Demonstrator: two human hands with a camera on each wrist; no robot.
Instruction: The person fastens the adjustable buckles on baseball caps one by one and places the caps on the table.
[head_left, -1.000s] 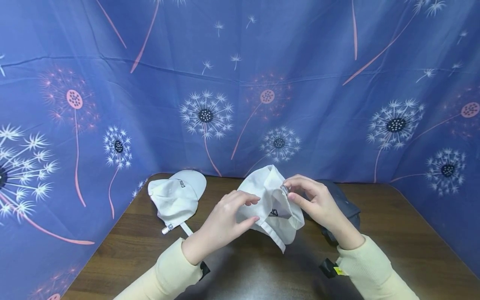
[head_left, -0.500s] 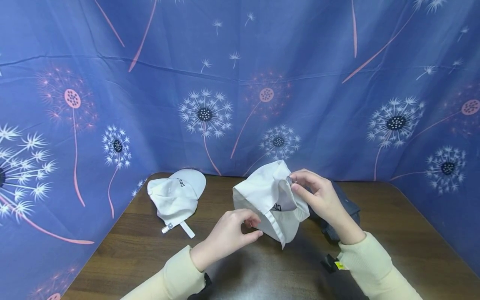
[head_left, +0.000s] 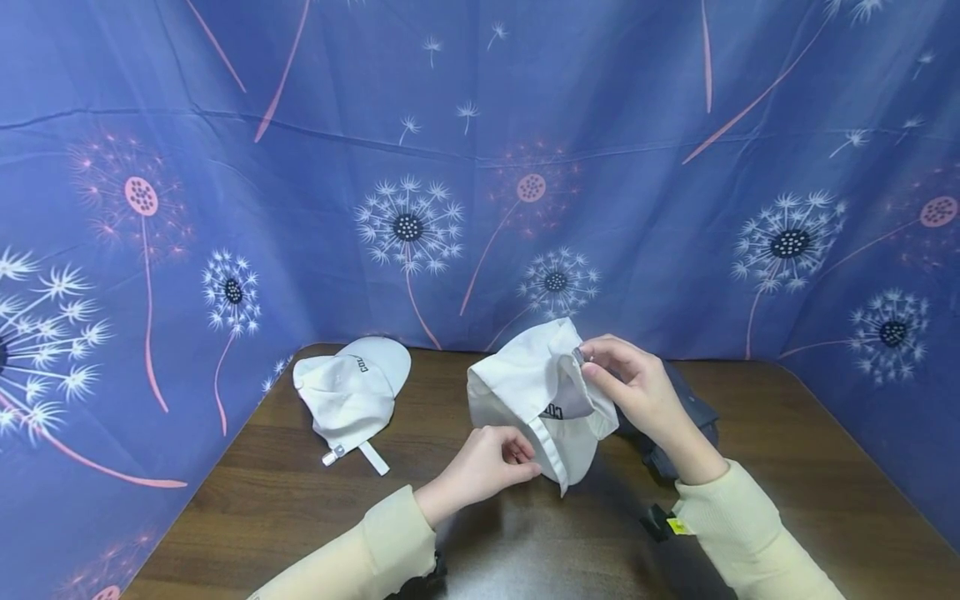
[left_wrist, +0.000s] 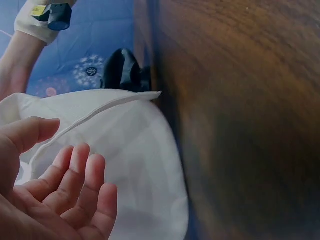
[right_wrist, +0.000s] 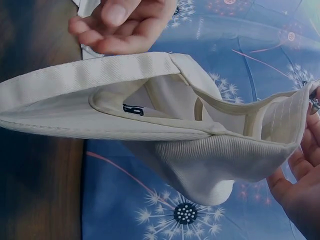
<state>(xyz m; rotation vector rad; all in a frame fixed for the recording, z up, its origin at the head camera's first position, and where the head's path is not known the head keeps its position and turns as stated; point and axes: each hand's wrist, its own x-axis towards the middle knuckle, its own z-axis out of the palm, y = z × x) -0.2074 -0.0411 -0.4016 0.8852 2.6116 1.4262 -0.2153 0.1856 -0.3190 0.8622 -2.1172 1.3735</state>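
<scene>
A white baseball cap (head_left: 517, 379) is held up above the table with its inside partly showing and dark lettering visible. My right hand (head_left: 637, 390) pinches it at the small metal buckle (head_left: 577, 356) on its rear edge. The loose back strap (head_left: 550, 450) hangs down toward the table; in the right wrist view this strap (right_wrist: 85, 76) stretches out to the left. Beside the strap is my left hand (head_left: 487, 467), fingers loosely bent. Nothing lies between thumb and fingers of the left hand (left_wrist: 65, 200) in the left wrist view, where the cap fills the space behind.
Another white cap (head_left: 348, 400), with lettering, a buckle and a loose strap, lies at the left of the brown wooden table (head_left: 277, 500). A dark cap (head_left: 690, 408) lies partly behind my right hand. A blue dandelion-patterned cloth (head_left: 480, 167) hangs behind the table.
My left hand has come away from the cap's side and moved down and right, beside the strap's end. My right hand has shifted slightly right with the cap, still pinching the buckle.
</scene>
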